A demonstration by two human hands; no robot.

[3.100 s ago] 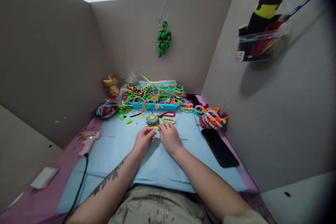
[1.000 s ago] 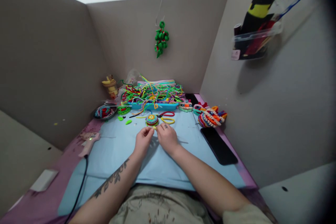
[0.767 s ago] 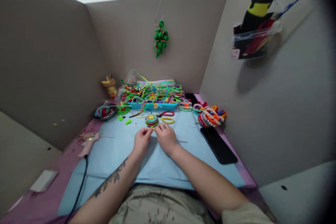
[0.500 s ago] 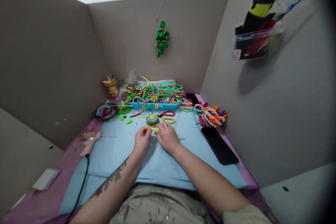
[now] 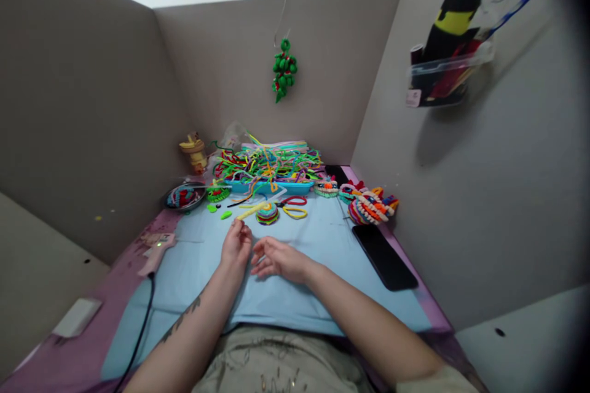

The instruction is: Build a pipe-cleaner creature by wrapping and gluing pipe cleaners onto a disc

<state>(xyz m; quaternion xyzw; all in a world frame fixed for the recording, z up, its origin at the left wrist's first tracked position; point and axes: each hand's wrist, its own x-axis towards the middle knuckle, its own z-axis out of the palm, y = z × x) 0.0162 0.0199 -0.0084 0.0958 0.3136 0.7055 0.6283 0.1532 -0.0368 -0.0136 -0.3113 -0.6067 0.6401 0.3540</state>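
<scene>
Grey booth [image 5: 92, 104], blue mat [image 5: 322, 239]; left hand [image 5: 236, 247] pinches yellow pipe cleaner [image 5: 252, 210]; right hand [image 5: 276, 259] grip wide

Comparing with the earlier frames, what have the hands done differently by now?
Both hands have drawn back toward the body from the striped coil. The right hand has let go and lies open over the blue mat. The left hand alone pinches the yellow pipe cleaner, which points up toward the coil. Coil, phone and glue gun have not moved.
</scene>
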